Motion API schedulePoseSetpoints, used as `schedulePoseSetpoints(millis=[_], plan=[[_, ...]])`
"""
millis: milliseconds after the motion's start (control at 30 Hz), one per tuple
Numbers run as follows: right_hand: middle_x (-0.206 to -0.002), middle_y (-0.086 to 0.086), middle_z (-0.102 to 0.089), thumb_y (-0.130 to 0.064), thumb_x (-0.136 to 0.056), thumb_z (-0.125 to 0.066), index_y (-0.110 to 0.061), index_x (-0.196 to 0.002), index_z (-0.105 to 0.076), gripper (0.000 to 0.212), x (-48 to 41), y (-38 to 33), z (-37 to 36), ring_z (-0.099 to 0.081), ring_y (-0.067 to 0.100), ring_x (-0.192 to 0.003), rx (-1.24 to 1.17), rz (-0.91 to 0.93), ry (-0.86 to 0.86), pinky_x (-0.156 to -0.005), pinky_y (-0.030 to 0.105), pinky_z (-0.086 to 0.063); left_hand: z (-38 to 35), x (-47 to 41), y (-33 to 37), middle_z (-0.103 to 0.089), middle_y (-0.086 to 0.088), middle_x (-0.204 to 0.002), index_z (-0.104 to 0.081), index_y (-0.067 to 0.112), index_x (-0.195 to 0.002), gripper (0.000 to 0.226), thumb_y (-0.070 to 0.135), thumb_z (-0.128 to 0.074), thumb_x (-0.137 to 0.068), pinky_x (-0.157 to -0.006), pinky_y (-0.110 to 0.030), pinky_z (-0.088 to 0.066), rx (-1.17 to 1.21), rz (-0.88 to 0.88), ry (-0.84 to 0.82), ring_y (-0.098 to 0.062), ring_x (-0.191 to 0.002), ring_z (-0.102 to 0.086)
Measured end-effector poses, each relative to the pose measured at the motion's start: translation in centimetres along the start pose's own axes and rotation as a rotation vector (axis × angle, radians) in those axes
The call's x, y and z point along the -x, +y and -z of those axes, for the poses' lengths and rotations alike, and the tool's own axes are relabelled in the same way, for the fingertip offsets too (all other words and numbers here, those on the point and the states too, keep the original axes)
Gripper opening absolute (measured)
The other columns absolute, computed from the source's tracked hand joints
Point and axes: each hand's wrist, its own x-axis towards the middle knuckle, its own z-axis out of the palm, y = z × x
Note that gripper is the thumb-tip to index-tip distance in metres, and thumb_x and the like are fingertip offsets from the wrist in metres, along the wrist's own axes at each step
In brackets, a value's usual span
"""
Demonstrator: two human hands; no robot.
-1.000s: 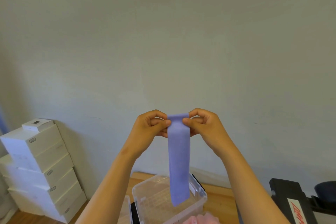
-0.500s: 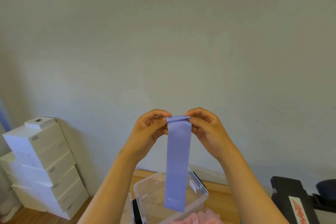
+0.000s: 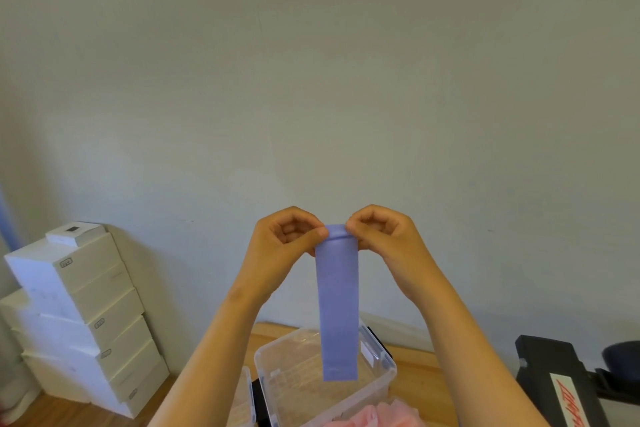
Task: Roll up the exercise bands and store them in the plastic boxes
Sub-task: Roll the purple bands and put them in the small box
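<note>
A flat purple exercise band [image 3: 337,305] hangs straight down in front of the wall. Its top edge is curled into a small roll. My left hand [image 3: 284,246] pinches the left end of that roll and my right hand [image 3: 382,239] pinches the right end. Below the band stands a clear plastic box [image 3: 381,362] with no lid on, on a wooden surface. The band's lower end dangles over the box opening. Part of a second clear plastic box [image 3: 244,399] shows to its left. Something pink [image 3: 381,418] lies at the bottom edge of the view.
A stack of white cardboard boxes [image 3: 76,315] stands against the wall at the left. A black piece of equipment with a red-lettered label [image 3: 561,381] sits at the lower right. A plain pale wall fills the upper view.
The top of the band has been rolled over a little more, so the hanging length is shorter. Both hands stay at about the same height.
</note>
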Motion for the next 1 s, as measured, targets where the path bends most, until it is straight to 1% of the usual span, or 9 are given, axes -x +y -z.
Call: schedulePoseSetpoints(millis=[100,233,367,500,600,700,800,867,1000], plan=[[-0.079,0.008,-0.07,-0.001,-0.086,-0.065,-0.009,-0.086,-0.067,0.007,-0.2,0.4,0.1,-0.066,0.016,-0.074,0.062,-0.012,0.024,-0.068,0.022,-0.052,-0.1,-0.2,0.0,-0.07,0.0,-0.074,-0.069,0.011,-0.085,0.017,-0.004,-0.072,-0.08,-0.062,-0.02,-0.052,-0.061,-0.005,0.033,-0.013,-0.068,-0.067],[-0.082,0.014,-0.07,-0.006,-0.088,-0.065,-0.015,-0.102,-0.067,0.017,-0.5,0.6,0.1,-0.068,0.012,-0.078,0.153,-0.018,0.047,-0.07,0.015,-0.051,0.0,-0.5,-0.3,-0.07,0.0,-0.077,-0.07,0.015,-0.098,0.023,0.002,-0.075,-0.08,-0.067,-0.02,-0.054,-0.126,0.025,0.04,-0.014,-0.073,-0.07],[-0.081,0.007,-0.07,-0.006,-0.088,-0.063,-0.018,-0.083,-0.065,0.013,-0.6,0.7,-0.1,-0.067,0.012,-0.073,0.245,0.002,0.039,-0.067,0.018,-0.05,0.2,-0.6,-0.5,-0.072,-0.004,-0.079,-0.069,0.009,-0.085,0.009,0.0,-0.071,-0.084,-0.066,-0.02,-0.054,-0.184,0.028,0.021,-0.018,-0.075,-0.071],[-0.078,0.016,-0.069,-0.012,-0.095,-0.054,-0.021,-0.088,-0.057,0.012,-0.3,0.5,-0.4,-0.065,0.028,-0.076,0.285,0.012,-0.02,-0.069,0.028,-0.053,0.3,-0.6,-0.4,-0.07,-0.019,-0.075,-0.06,0.009,-0.091,0.006,0.004,-0.059,-0.094,-0.067,-0.031,-0.056,-0.173,0.036,-0.065,-0.029,-0.071,-0.069],[-0.08,0.016,-0.071,-0.01,-0.096,-0.053,-0.018,-0.092,-0.058,0.01,-0.1,0.1,-0.4,-0.068,0.028,-0.075,0.147,0.0,-0.057,-0.071,0.03,-0.055,0.3,-0.3,0.1,-0.071,-0.02,-0.076,-0.059,0.009,-0.095,0.006,0.003,-0.058,-0.094,-0.067,-0.03,-0.056,-0.015,0.072,-0.09,-0.028,-0.071,-0.07],[-0.08,0.013,-0.071,-0.008,-0.093,-0.055,-0.012,-0.094,-0.061,0.007,0.2,-0.1,-0.5,-0.069,0.023,-0.075,-0.166,-0.053,-0.095,-0.068,0.026,-0.054,0.1,0.1,0.6,-0.072,-0.01,-0.075,-0.061,0.01,-0.094,0.009,0.01,-0.061,-0.084,-0.062,-0.023,-0.054,0.283,0.179,-0.112,-0.02,-0.068,-0.069],[-0.072,0.008,-0.067,0.0,-0.091,-0.052,-0.01,-0.086,-0.062,0.015,0.6,0.0,-1.0,-0.063,0.017,-0.065,-0.379,-0.093,-0.117,-0.061,0.022,-0.051,-0.2,0.4,0.3,-0.071,-0.01,-0.079,-0.067,0.018,-0.084,0.016,0.026,-0.077,-0.074,-0.057,-0.022,-0.051,0.436,0.26,-0.138,-0.018,-0.064,-0.066],[-0.069,0.008,-0.064,0.002,-0.088,-0.055,-0.011,-0.078,-0.064,0.019,0.8,0.1,-1.2,-0.06,0.017,-0.061,-0.443,-0.108,-0.126,-0.058,0.021,-0.049,-0.2,0.6,-0.2,-0.07,-0.012,-0.084,-0.068,0.022,-0.079,0.028,0.036,-0.087,-0.063,-0.057,-0.023,-0.051,0.478,0.277,-0.165,-0.019,-0.066,-0.064],[-0.068,0.003,-0.063,-0.009,-0.078,-0.059,-0.007,-0.079,-0.061,0.003,0.7,0.2,-0.8,-0.06,0.015,-0.062,-0.372,-0.105,-0.126,-0.059,0.02,-0.049,-0.3,0.9,-0.2,-0.059,-0.002,-0.063,-0.063,0.017,-0.067,0.013,0.024,-0.072,-0.071,-0.053,-0.019,-0.046,0.449,0.264,-0.143,-0.012,-0.054,-0.055]])
